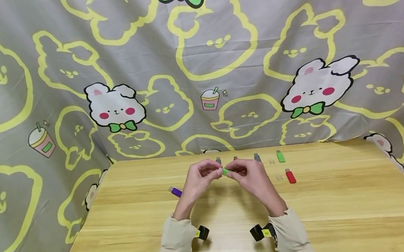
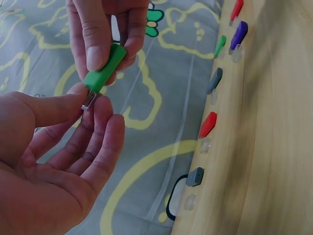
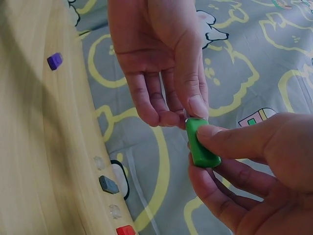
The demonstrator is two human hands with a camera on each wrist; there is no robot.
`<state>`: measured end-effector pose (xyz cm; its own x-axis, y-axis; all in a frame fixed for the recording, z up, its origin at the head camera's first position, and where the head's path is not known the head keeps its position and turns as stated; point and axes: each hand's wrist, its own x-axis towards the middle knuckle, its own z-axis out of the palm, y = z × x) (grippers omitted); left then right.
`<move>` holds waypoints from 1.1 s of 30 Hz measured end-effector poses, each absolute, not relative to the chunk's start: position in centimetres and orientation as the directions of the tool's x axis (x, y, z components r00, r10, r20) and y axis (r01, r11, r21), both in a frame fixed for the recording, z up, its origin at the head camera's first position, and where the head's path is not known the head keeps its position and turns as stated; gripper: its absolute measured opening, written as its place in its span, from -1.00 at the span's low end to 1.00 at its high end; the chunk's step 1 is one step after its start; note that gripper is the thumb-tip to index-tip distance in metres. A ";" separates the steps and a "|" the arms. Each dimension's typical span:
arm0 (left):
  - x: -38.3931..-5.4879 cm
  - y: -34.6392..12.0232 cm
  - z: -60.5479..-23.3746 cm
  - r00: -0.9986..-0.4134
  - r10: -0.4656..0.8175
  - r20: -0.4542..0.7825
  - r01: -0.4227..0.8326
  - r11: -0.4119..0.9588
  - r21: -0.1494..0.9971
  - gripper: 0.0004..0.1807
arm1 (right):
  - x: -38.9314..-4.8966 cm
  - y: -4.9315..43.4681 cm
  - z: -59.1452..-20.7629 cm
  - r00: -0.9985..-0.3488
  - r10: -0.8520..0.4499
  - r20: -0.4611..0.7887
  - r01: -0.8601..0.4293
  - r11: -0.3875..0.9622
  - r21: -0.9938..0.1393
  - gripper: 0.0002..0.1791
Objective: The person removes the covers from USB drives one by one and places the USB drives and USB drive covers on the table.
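Observation:
A green USB flash drive [image 1: 225, 172] is held up between both hands, above the far part of the table. My right hand [image 1: 251, 175] grips its green body between thumb and fingers, plainly seen in the right wrist view on the drive [image 3: 199, 147]. At the other end, my left hand [image 1: 200, 180] pinches the clear cap [image 2: 88, 102] over the metal connector with thumb and fingertips. Whether the cap is fully seated is hard to tell. The left hand's other fingers are loosely bent, touching nothing.
Along the table's far side lie more flash drives: a grey one [image 2: 195, 176], a red one [image 1: 291, 176], a green one [image 1: 280, 156] and others, several with clear caps [image 1: 279, 177] beside them. A purple drive [image 1: 176, 191] lies left. Patterned cloth [image 1: 166, 142] hangs behind the wooden table [image 1: 346, 209].

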<state>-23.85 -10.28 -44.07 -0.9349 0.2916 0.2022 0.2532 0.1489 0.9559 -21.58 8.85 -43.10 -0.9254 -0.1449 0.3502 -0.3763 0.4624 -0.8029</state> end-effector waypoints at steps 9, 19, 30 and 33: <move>-23.7 -10.4 -43.9 -0.933 0.302 0.195 0.250 0.156 0.955 -0.92 | -21.6 9.1 -43.0 -0.923 -0.180 0.339 -0.384 0.451 -0.806 -0.86; -23.8 -10.5 -44.1 -0.927 0.318 0.200 0.252 0.130 0.959 -0.92 | -21.6 9.4 -43.0 -0.921 -0.199 0.335 -0.389 0.432 -0.814 -0.86; -23.7 -10.8 -43.6 -0.944 0.275 0.180 0.221 0.127 0.967 -0.89 | -21.6 10.3 -43.0 -0.926 -0.207 0.317 -0.377 0.448 -0.811 -0.87; -23.8 -11.8 -43.5 -0.959 0.211 0.189 0.216 0.114 0.970 -0.91 | -21.5 11.5 -42.9 -0.942 -0.177 0.285 -0.335 0.480 -0.810 -0.89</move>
